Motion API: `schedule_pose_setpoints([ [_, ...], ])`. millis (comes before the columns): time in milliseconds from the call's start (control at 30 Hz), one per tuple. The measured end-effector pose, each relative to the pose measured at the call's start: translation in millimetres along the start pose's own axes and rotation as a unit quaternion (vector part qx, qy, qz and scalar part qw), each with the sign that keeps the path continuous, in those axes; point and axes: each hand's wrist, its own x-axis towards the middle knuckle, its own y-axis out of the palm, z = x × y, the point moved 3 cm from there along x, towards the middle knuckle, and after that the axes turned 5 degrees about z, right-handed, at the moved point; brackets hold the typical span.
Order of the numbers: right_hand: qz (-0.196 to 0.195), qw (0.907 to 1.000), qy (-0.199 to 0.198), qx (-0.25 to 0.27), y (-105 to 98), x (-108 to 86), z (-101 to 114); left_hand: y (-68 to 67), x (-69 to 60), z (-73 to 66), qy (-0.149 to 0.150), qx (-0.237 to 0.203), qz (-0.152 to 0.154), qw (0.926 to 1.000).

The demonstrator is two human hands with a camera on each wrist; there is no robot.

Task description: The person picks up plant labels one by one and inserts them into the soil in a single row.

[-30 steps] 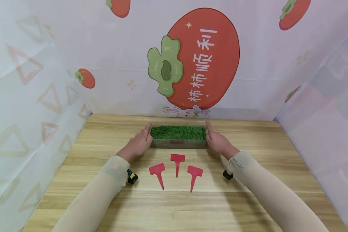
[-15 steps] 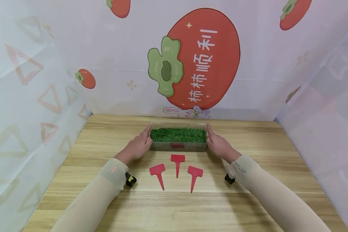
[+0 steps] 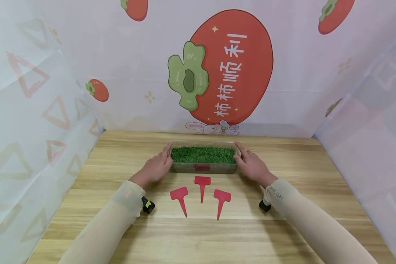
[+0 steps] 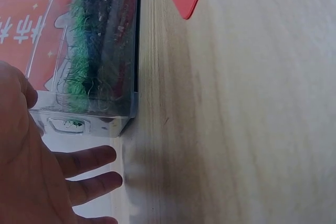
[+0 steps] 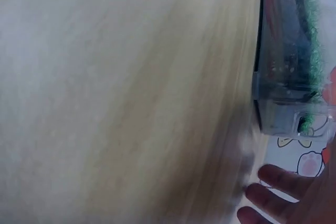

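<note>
A clear plastic box point(image 3: 184, 168) with artificial grass point(image 3: 202, 154) inside sits on the wooden table. At its left end is my left hand point(image 3: 155, 168), with thumb and index finger against the box. The left wrist view shows several other fingers point(image 4: 92, 160) straight and apart from the box. My right hand point(image 3: 255, 169) is at the right end; whether its fingertips touch the box is unclear. In the right wrist view its lower fingers point(image 5: 283, 182) are extended. Three red T-shaped plant labels point(image 3: 202, 180) lie flat in front of the box.
A white backdrop with a printed red persimmon point(image 3: 250, 73) stands behind the wooden table point(image 3: 198, 242). Patterned white sheets point(image 3: 16, 121) hang at both sides. Small black devices point(image 3: 148, 205) hang under both wrists.
The box has slid a little toward me, with both hands moving along. My right hand has then shifted slightly right, its fingers loosening at the box end. The red labels stay put.
</note>
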Motion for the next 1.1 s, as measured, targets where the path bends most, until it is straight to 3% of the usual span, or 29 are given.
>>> schedule_pose_setpoints([
  [300,0.015,0.9991,-0.002,0.039,0.3,-2.2,-2.2,-0.1,0.0,0.0,-0.016,-0.009,0.001,0.9998],
  [533,0.003,0.9999,0.002,0.013,-2.0,2.2,-0.9,-10.7,-0.6,3.9,-0.007,0.022,-0.01,0.9997],
  [833,-0.003,0.9996,0.009,0.028,3.4,2.0,-5.6,-9.7,-15.2,-1.7,0.027,0.021,-0.037,0.9987],
  [1000,0.001,0.9997,0.004,0.024,4.1,1.0,-6.5,-9.1,-35.5,-9.8,0.049,-0.003,-0.072,0.9962],
  [1100,0.007,0.9996,-0.002,0.026,5.5,1.4,-4.1,-6.1,-48.6,-16.2,0.065,-0.001,-0.076,0.995],
])
